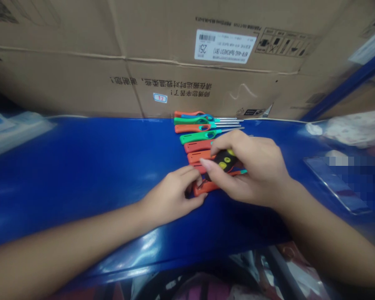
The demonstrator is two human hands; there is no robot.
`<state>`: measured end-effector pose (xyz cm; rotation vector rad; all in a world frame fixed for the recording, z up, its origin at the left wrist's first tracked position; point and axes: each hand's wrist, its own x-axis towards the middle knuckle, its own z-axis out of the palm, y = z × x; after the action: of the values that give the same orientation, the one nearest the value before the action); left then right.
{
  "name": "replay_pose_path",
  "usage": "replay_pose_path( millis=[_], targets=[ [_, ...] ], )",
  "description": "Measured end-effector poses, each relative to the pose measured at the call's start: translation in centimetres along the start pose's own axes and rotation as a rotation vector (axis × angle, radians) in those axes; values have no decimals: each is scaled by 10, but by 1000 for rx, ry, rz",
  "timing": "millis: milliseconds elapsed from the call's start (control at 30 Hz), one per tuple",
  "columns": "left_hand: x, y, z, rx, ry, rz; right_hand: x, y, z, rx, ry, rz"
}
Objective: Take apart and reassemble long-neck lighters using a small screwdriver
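Note:
Several long-nosed gas lighters, among them a green lighter (pixel 195 138), lie in a row on the blue surface, handles to the left and metal nozzles to the right. My left hand (pixel 171 193) pinches the handle end of the nearest orange lighter (pixel 211 187) between thumb and fingers. My right hand (pixel 258 168) is closed around a screwdriver (pixel 225 160) with a black-and-yellow handle. It points down and left at that lighter's handle, near my left fingertips. Its tip is mostly hidden by my fingers, and my right hand covers the nozzles of the nearer lighters.
A large cardboard box (pixel 81 87) with printed text stands behind the lighters. At the right lie a flat clear-edged object (pixel 334 183) and a pale patterned bag or cloth (pixel 356 127). A blurred white-and-blue package (pixel 15 129) is at the left. The blue surface (pixel 112 166) ends at its front edge.

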<state>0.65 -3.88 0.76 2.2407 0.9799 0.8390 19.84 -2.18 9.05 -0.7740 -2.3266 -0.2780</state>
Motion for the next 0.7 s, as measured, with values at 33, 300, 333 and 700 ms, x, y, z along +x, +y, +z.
replay_pose_path(
  millis=[33,300,333,700],
  targets=[
    [0,0,0,9,4,8,0,0,0,15,-3,-6],
    [0,-1,0,5,7,5,0,1,1,36,-12,-20],
    [0,-1,0,10,9,7,0,1,1,49,-21,-19],
    [0,0,0,11,22,5,-2,2,0,114,-60,-4]
  ],
)
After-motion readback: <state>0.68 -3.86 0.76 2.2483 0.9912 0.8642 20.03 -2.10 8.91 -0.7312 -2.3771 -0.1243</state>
